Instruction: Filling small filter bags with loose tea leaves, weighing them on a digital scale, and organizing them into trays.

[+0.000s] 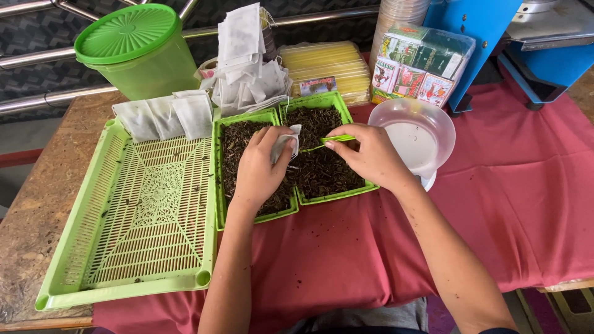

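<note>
At centre frame, the left hand is pinching a small white paper bag over two green trays of dark loose leaves, while the right hand is gripping a green scoop beside the bag's mouth.

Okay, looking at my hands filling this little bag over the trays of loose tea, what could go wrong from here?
1. The left hand holds the small white bag above the seam between the two green tea trays; leaves slipping off the green scoop in the right hand may drop through onto the red cloth.
2. The right forearm lies close to the clear bowl; a swing of the arm might nudge it.
</note>
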